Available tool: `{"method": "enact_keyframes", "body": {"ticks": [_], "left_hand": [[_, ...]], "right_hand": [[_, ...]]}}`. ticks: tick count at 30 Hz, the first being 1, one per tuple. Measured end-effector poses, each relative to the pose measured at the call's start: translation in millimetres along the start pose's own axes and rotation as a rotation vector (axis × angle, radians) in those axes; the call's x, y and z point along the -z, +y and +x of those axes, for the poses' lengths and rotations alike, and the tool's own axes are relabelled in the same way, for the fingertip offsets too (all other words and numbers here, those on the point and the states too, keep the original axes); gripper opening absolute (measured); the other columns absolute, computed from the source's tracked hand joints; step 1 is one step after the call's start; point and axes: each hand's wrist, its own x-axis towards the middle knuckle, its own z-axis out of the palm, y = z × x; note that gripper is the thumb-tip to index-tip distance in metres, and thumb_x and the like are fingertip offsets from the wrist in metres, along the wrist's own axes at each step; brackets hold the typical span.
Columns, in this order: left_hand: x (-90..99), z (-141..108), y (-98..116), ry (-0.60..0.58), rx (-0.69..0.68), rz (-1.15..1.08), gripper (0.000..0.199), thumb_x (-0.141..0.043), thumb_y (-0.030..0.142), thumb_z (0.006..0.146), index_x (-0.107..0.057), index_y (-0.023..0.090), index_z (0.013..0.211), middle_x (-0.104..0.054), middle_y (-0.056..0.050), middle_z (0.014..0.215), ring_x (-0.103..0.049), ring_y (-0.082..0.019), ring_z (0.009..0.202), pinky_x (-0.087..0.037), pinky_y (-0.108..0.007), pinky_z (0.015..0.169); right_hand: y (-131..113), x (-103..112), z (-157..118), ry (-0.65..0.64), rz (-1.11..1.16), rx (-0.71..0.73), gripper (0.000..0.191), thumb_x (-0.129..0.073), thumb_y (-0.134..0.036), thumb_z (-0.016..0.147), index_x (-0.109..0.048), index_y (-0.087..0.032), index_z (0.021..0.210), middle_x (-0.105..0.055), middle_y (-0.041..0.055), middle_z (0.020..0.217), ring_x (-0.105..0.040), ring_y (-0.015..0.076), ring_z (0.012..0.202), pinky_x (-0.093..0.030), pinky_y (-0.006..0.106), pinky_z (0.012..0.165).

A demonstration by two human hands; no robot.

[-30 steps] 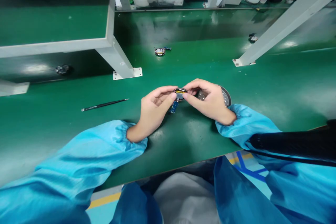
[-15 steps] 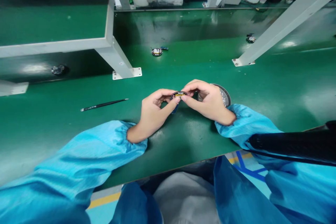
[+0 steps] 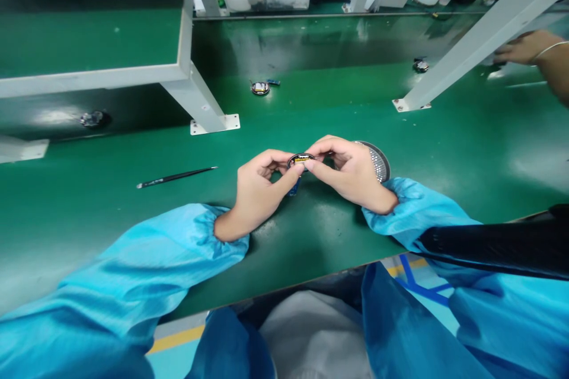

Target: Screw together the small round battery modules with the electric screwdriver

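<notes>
Between my two hands is a small round electronic assembly [image 3: 301, 159] with a dark rim and a yellow-edged part inside. A small blue circuit board [image 3: 293, 187] hangs below it. My left hand [image 3: 265, 185] pinches its left side between thumb and fingers. The thumb and fingers of my right hand [image 3: 347, 170] close on its right edge. Partly hidden behind my right hand, a round perforated metal piece [image 3: 379, 163] lies on the green bench [image 3: 186, 213]. Off to the left of my left hand lies a pair of black tweezers [image 3: 178, 177].
Similar round assemblies stand farther back: one in the middle [image 3: 260, 88], one at the right [image 3: 420, 65], and one under the left shelf [image 3: 93, 119]. White shelf posts [image 3: 207, 103] rise from the bench. Another person's hand [image 3: 533, 47] reaches in at the far right.
The assemblies at the back have shifted slightly left. Another person's hand has come into view at the far right. My hands keep their hold, with only a slight shift left.
</notes>
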Motion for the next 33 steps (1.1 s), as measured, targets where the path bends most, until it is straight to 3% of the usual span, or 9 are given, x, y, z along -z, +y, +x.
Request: {"method": "enact_keyframes", "body": {"ticks": [9, 20, 33], "left_hand": [[0.0, 0.5, -1.2, 0.012, -0.012, 0.002, 0.026, -0.088, 0.039, 0.080, -0.076, 0.020, 0.093, -0.074, -0.004, 0.086, -0.067, -0.016, 0.074, -0.054, -0.026, 0.068], [-0.9, 0.6, -1.5, -0.021, -0.052, 0.016, 0.021, -0.085, 0.035, 0.084, -0.076, 0.020, 0.096, -0.073, -0.004, 0.088, -0.067, -0.016, 0.078, -0.054, -0.025, 0.069], [-3.9, 1.0, -0.4, -0.020, -0.097, 0.091, 0.017, -0.084, 0.029, 0.084, -0.073, 0.020, 0.094, -0.072, -0.002, 0.086, -0.066, -0.014, 0.078, -0.054, -0.025, 0.070]], "right_hand": [[0.9, -1.5, -0.5, 0.003, 0.032, -0.033, 0.020, -0.075, -0.039, 0.092, -0.074, -0.020, 0.096, -0.073, 0.0060, 0.095, -0.068, 0.0186, 0.087, -0.060, 0.035, 0.081], [1.8, -2.8, -0.7, 0.020, 0.061, -0.001, 0.009, -0.072, -0.025, 0.088, -0.072, -0.019, 0.095, -0.072, 0.0048, 0.093, -0.067, 0.0166, 0.085, -0.058, 0.033, 0.079], [-1.5, -7.6, 0.7, 0.051, 0.144, -0.147, 0.011, -0.075, -0.026, 0.083, -0.075, -0.019, 0.091, -0.073, 0.0050, 0.094, -0.069, 0.0175, 0.088, -0.060, 0.031, 0.080]]}}
